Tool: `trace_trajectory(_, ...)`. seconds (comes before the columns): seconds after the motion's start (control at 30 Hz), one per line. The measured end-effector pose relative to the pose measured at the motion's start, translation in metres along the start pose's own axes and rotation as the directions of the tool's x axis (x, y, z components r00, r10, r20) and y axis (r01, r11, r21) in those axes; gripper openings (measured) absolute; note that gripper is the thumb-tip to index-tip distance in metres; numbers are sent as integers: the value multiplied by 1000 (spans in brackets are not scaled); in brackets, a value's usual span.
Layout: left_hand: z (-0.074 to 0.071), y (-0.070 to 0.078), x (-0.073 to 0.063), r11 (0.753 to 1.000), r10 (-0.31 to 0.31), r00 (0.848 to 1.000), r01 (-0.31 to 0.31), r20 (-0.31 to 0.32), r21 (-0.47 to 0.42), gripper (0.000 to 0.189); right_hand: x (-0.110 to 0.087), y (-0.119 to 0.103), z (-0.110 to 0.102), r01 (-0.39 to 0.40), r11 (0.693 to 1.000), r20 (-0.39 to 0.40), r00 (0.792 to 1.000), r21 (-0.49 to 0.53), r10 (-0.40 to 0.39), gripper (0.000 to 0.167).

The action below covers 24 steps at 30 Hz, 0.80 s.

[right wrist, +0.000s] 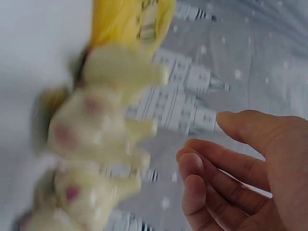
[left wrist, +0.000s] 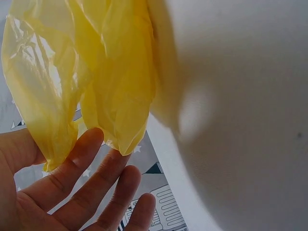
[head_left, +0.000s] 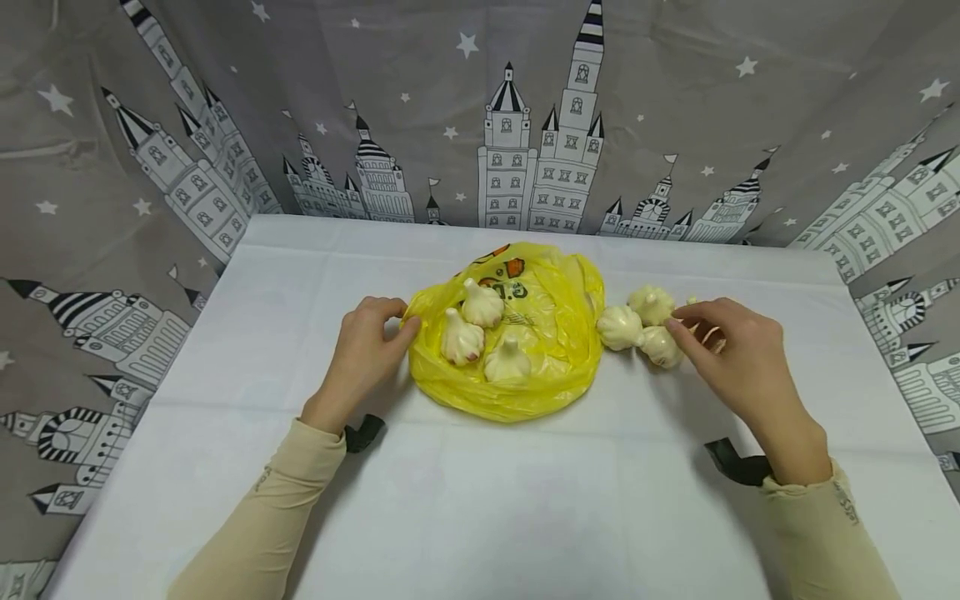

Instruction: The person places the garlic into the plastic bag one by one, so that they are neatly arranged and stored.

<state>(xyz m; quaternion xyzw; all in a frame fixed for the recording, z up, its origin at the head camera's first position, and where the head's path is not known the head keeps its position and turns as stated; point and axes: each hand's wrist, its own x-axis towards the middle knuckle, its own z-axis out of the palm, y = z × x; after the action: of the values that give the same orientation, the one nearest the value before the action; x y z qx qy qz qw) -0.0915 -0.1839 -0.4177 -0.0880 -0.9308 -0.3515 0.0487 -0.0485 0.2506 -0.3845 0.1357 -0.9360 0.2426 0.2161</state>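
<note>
A yellow plastic bag [head_left: 510, 404] lies opened out on the table, with three garlic bulbs [head_left: 462, 340] inside it. My left hand [head_left: 365, 354] pinches the bag's left edge; in the left wrist view the yellow film [left wrist: 120, 72] passes between thumb and index finger. Right of the bag sits a cluster of several more garlic bulbs [head_left: 621, 328]. Over the right end of that cluster hovers my right hand [head_left: 742, 354], partly hiding it. The right wrist view shows its fingers loosely bent with nothing between them, beside blurred bulbs [right wrist: 96, 120] with purple marks.
A white cloth [head_left: 517, 517] covers the table. Behind and at both sides hangs a grey curtain [head_left: 420, 67] printed with castles and stars. Dark straps [head_left: 738, 463] show at both wrists, by the beige sleeves [head_left: 258, 508].
</note>
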Motion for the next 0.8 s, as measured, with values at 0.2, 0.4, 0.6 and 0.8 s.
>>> trace_trajectory(0.2, 1, 1, 1, 1000, -6, 1000, 6, 8, 5, 24, -15, 33, -33, -70, 995, -72, 995, -68, 65, 17)
trace_trajectory(0.4, 0, -3, 0, 1000, -6, 1000, 6, 6, 11, 25, -16, 49, -48, -109, 991, -97, 990, -82, 101, 18)
trace_trajectory(0.6, 0, -3, 1, 1000, -4, 1000, 4, 1, 9, 24, -13, 56, -47, -111, 989, -72, 992, -95, 105, 19)
trace_trajectory(0.8, 1, -1, 2, 1000, 10, 1000, -10, 0, 4, 23, -16, 67, -46, -166, 981, 22, 985, -97, 169, 25)
